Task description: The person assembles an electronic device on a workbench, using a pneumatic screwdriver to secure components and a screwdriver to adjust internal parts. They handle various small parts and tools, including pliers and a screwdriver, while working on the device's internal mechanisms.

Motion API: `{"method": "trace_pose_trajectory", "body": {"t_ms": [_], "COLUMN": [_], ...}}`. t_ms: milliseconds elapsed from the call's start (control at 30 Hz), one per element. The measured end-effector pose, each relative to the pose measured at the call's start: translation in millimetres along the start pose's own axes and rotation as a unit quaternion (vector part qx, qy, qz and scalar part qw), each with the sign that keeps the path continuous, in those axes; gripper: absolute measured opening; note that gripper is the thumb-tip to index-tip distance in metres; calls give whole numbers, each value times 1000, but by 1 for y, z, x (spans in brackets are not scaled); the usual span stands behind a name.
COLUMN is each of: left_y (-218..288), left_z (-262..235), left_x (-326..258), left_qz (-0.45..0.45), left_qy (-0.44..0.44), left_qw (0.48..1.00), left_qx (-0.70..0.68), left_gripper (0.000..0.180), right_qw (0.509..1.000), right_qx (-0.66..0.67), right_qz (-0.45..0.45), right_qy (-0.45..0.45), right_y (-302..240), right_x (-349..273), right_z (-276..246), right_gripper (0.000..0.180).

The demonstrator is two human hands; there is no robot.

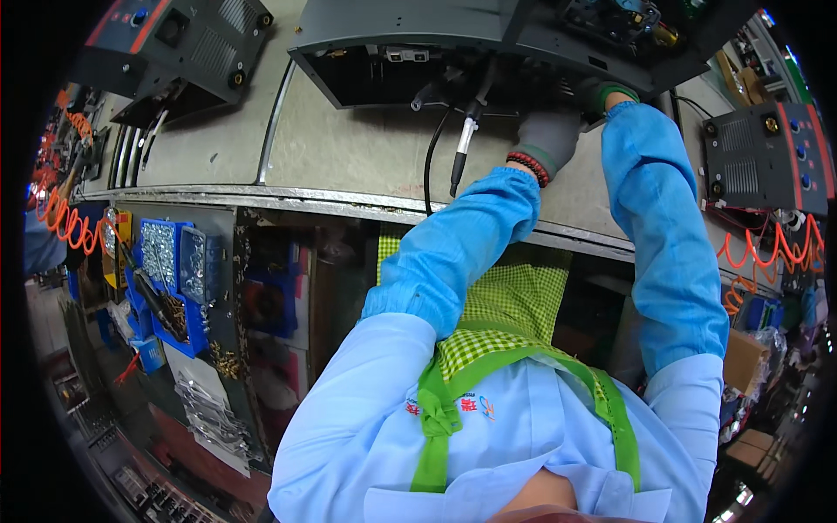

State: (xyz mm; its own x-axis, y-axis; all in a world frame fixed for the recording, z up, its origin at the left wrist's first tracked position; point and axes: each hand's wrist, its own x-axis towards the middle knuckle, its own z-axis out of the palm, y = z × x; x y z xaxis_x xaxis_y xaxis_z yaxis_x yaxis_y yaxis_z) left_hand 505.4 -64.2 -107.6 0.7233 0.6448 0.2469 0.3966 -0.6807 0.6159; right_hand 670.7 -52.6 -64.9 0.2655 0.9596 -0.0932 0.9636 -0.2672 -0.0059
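A large dark grey metal machine housing [401, 54] stands at the far side of the bench, its near side facing me with a dark hollow. My left hand [549, 135], in a grey glove with a red bead bracelet at the wrist, reaches into that hollow. Beside it, my right hand [608, 94], in a dark glove with a green cuff, is at the housing's lower right edge. The fingers of both hands are lost in shadow behind the metal. Just left of my left hand, a slim black and silver tool [466, 144] points down over the bench.
A black cable [429, 166] drops past the bench edge [349, 207]. Similar grey machines stand at the left [187, 52] and right [758, 152]. Blue bins [193, 336] with small metal parts sit lower left. Orange coiled hoses [74, 225] hang at both sides.
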Motion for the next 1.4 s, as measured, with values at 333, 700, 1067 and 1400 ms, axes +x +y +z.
{"method": "trace_pose_trajectory", "body": {"t_ms": [333,700,1067,1400], "left_y": [0,3,-19,-11], "left_z": [24,19,47,32], "left_x": [17,13,26,23], "left_qz": [56,72,73,33], "left_qy": [24,51,91,55], "left_qw": [997,992,993,998], "left_qx": [45,87,27,1], "left_gripper": [20,19,20,23], "right_qw": [1000,1000,1000,1000], "right_qx": [-9,-11,-15,-14], "right_qz": [-6,-10,-21,-27], "right_qy": [-12,-12,-9,-8], "right_y": [16,23,24,23], "right_x": [-7,-7,1,4], "right_z": [1,1,0,1], "right_gripper": [33,33,32,31]}}
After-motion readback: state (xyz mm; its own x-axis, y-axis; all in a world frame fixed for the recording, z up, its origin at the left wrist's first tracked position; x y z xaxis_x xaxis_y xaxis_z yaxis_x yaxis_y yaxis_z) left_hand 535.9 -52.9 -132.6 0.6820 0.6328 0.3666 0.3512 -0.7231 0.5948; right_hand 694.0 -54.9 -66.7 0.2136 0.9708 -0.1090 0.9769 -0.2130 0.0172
